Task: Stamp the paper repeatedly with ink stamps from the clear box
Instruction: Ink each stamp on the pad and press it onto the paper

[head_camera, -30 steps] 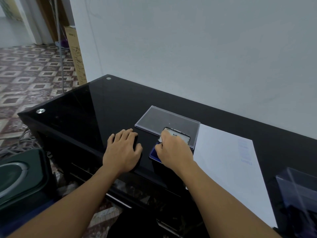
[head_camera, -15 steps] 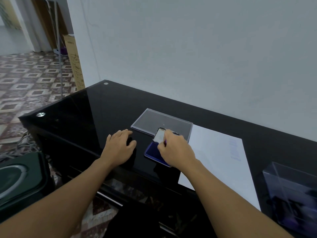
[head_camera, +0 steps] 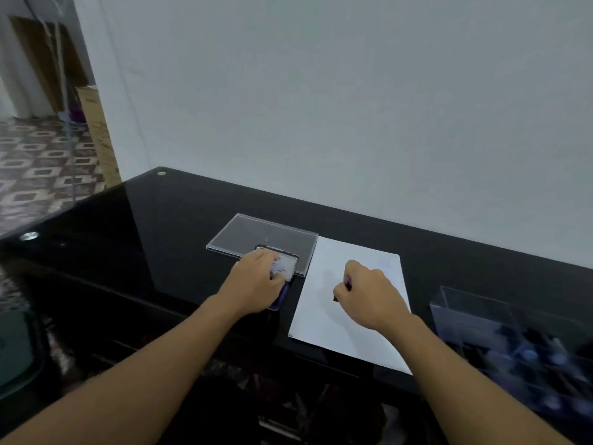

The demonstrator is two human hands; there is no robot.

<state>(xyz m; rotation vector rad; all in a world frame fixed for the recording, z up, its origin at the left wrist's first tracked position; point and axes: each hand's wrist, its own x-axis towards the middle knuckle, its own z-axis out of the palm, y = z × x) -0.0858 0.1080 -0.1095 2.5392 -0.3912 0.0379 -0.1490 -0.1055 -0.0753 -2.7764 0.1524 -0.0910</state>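
The right hand (head_camera: 369,293), just right of the frame's centre, is curled into a loose fist around a small stamp (head_camera: 348,282), of which only a purple sliver and a dark lower tip show between the fingers. The fist hovers low over the upper half of a white sheet of paper (head_camera: 324,329); whether the stamp touches the sheet is not clear. The forearm runs in from the lower right.

The left hand (head_camera: 256,281), near the centre, lies palm down on an ink pad (head_camera: 282,297). Its bent fingers reach onto the pad's raised pale lid, but whether they pinch it or only press on it cannot be told. The pad's glossy blue base peeks out under the hand, just left of the paper's edge. That forearm enters from the lower left.

Behind the pad, touching its lid, lies a flat rectangular clear lid (head_camera: 263,236) of transparent plastic, its right edge against the paper's top left corner. At the right edge of the frame, well apart from the hands, stands the clear box (head_camera: 475,319), a straight-walled plastic container holding blurred dark and bluish stamps. Everything rests on a glossy black glass table (head_camera: 144,236); a plain pale wall (head_camera: 353,107) rises behind it, and patterned floor tiles (head_camera: 38,168) show at upper left.
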